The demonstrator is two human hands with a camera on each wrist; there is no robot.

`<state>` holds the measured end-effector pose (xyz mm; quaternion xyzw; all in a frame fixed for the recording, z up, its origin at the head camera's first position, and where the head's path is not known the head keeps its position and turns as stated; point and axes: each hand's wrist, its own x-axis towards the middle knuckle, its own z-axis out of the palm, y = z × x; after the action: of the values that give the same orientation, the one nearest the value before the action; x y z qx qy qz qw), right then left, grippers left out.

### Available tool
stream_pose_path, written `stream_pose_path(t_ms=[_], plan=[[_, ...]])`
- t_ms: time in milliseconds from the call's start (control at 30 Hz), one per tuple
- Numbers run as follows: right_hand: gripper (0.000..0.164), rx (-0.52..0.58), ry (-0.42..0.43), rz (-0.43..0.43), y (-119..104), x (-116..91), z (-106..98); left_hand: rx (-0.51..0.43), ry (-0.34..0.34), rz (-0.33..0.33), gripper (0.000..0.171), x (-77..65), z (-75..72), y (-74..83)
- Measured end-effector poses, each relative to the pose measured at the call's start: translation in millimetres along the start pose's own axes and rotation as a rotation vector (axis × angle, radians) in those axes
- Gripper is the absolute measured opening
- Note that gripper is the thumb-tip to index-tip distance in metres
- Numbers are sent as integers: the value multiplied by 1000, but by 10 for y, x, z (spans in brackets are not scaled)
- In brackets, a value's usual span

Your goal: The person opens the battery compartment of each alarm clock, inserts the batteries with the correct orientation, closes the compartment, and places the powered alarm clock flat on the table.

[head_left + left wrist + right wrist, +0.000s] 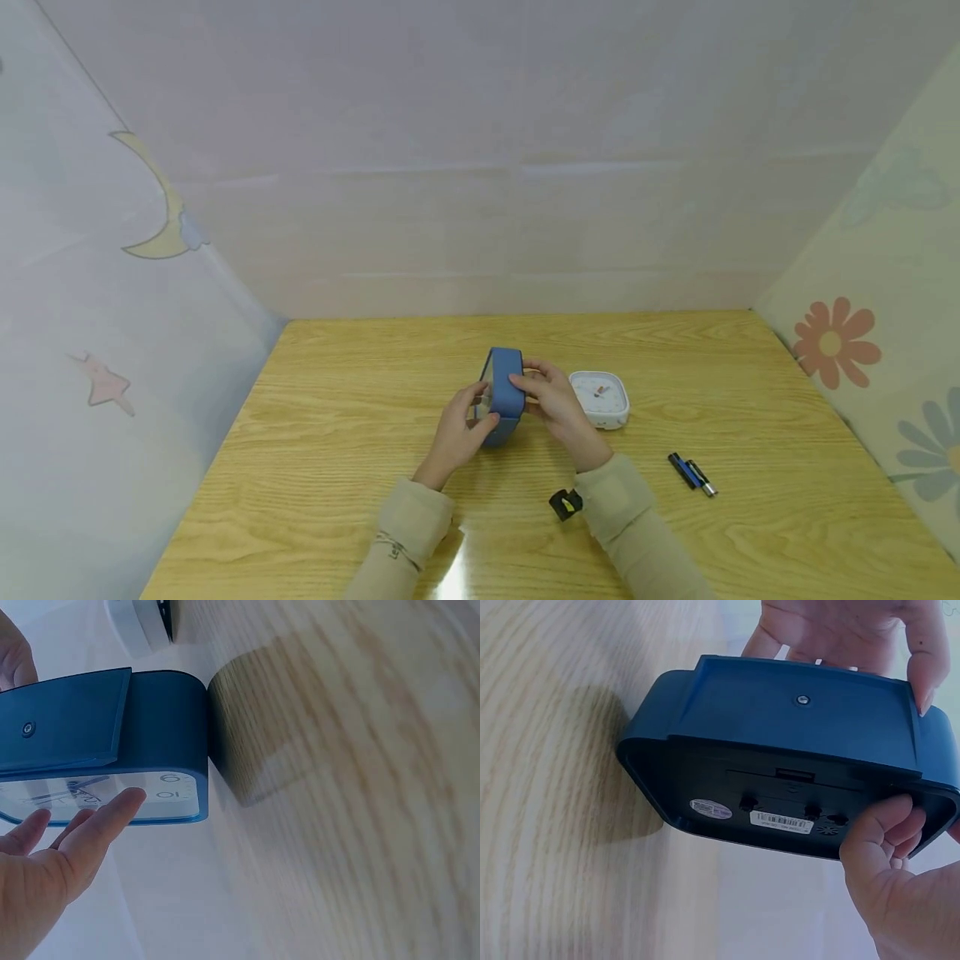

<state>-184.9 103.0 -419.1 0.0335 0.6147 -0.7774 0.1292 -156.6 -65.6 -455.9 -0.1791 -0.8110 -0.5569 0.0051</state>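
Blue plastic fills both my wrist feeds: it is the blue clock (507,387), held in both hands over the middle of the wooden table (337,400), turned on one short end so that its dial (161,806) faces left and its back faces right. I cannot tell whether that end touches the surface or hangs just above it.

On the black back I make out a white label (781,822) with a barcode and a round pale sticker (710,808); the print on both is too small for me. Numerals show on the dial, but at this slant I cannot read them with confidence. Around the left sleeve (416,517) runs a thin strap (395,548), its lettering beginning "Le".

From the head view, both forearms reach in from the near side. The left hand (453,433) grips the clock, thumb on the blue casing and fingers spread over the front. The right hand (558,404) holds it from the other side, some fingers bent against the back.

Just beside the right hand lies a white clock (597,392). Farther right, two small rods (684,472) lie together, and a black object (561,505) with a yellow patch sits at the right sleeve (618,500).
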Motion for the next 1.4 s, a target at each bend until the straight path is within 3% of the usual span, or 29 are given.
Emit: stream_pose_path(t_ms=[167,267,433,567,800,933,1200,1400], plan=[[40,-9,-8,3,4,3,-4,-31,15,-21,47,-63,-47,330],[39,-23,-2,11,6,10,3,-36,29,-18,47,-72,-46,360],[40,-67,8,29,14,24,17,-52,49,-19,47,-76,-34,336],[53,-127,-6,29,95,68,-18,-58,64,-19,46,-84,-35,318],[74,-126,-73,96,647,517,-312,-57,74,-38,46,-101,-42,317],[80,-96,-97,156,773,587,-327,-56,76,-36,46,-113,-47,321],[77,-50,-192,203,667,420,-216,-74,84,-36,47,-121,-54,289],[78,-75,-171,200,529,276,-104,-59,99,-41,48,-67,6,-12]])
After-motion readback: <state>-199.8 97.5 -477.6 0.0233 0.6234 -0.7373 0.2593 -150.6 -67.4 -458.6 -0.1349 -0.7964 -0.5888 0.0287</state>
